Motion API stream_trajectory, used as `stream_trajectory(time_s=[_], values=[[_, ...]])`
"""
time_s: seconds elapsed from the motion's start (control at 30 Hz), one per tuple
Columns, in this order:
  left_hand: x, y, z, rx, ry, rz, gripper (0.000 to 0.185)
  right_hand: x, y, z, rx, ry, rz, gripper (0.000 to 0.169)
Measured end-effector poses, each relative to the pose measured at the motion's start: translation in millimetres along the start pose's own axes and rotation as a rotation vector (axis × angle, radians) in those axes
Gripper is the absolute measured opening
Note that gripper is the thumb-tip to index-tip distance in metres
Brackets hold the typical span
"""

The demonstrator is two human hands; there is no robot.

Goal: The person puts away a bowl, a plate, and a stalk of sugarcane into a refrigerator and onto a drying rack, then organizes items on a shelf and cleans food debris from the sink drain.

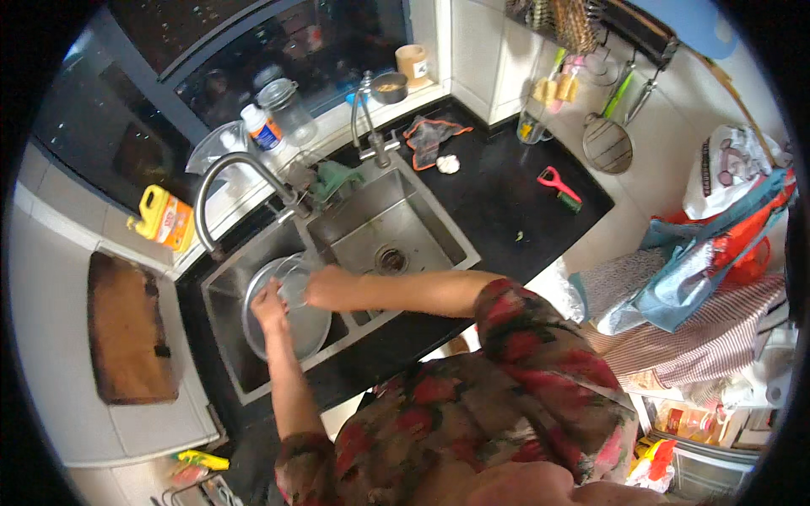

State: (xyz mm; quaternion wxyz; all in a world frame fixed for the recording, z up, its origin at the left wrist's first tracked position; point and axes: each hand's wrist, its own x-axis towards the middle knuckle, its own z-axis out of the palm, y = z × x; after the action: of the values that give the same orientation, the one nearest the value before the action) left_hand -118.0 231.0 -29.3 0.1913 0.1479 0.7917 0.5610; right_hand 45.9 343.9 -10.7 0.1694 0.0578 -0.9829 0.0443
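Observation:
Over the left basin of a steel double sink (373,324), my left hand (271,305) and my right hand (326,288) meet at a clear, round bowl or lid (292,278). My left fingers are at its left edge and my right hand is at its right side. Blur hides the exact grip of the right fingers. Beneath them a large round metal basin (310,332) sits in the left sink basin. The curved faucet (237,158) arches above and behind my left hand. In the right basin a drain strainer (392,260) shows.
A yellow jug (166,218), a white bottle (261,128) and a glass jar (288,111) stand along the windowsill. A green cloth (335,180) lies behind the sink. On the black counter are a garlic bulb (448,164) and a red-handled brush (561,188). A strainer (607,145) hangs right.

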Motion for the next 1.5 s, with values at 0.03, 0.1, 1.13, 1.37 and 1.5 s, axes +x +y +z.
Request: stream_trajectory(time_s=[0.03, 0.1, 1.13, 1.37, 1.5], values=[[11.5, 6.7, 6.6, 0.187, 0.117, 0.137, 0.028, -0.6, 1.9, -17.1, 0.000, 0.008, 0.051, 0.009], [-4.5, 15.0, 47.9, 0.189, 0.110, 0.311, 0.035, -27.8, 12.5, -40.5, 0.053, 0.001, 0.121, 0.009], [25.1, 10.1, -133.8, -0.460, -0.490, -0.212, 0.030, 80.5, -4.4, 13.0, -0.203, -0.030, -0.268, 0.008], [75.7, -63.2, -139.4, -0.340, -0.498, -0.582, 0.048, 105.8, 11.3, 134.8, 0.137, -0.215, -0.327, 0.006], [84.2, -89.0, -137.1, 0.193, -0.047, -0.417, 0.062, 123.4, 7.5, 214.6, 0.188, -0.561, -0.114, 0.011]])
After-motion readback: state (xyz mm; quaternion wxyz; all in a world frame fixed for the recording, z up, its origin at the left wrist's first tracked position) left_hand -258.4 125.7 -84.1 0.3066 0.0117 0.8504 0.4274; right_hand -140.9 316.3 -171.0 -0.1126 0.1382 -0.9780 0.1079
